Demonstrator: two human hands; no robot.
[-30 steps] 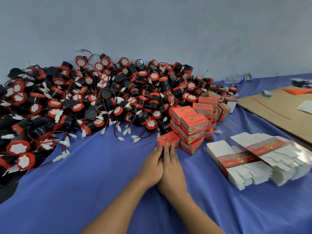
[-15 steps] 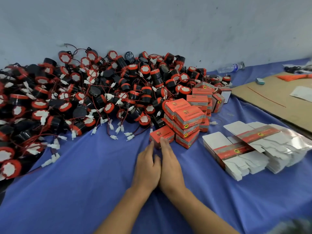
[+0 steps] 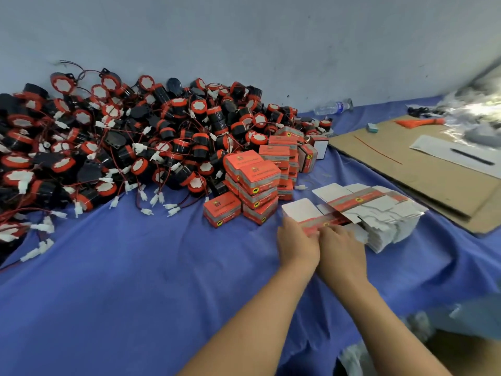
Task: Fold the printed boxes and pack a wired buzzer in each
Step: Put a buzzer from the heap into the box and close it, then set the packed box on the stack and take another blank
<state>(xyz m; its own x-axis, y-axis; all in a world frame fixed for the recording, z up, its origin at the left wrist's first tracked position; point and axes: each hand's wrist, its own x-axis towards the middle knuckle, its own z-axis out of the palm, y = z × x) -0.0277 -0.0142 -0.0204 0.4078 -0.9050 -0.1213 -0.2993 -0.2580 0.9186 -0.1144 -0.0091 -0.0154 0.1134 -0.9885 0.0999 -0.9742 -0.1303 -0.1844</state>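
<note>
As hands (image 3: 298, 245) (image 3: 343, 249) touch flat boxes (image 3: 379, 213), "ST"-marked carton (image 3: 222, 210)

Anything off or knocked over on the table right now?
Water bottle lies on its side by the wall. One packed box behind the stacked boxes stands on end, unlike the rest. Nothing looks damaged.

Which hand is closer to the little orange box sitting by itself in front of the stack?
Left. The left hand is just right of the lone orange box; the right hand is farther right, at the flat boxes.
</note>
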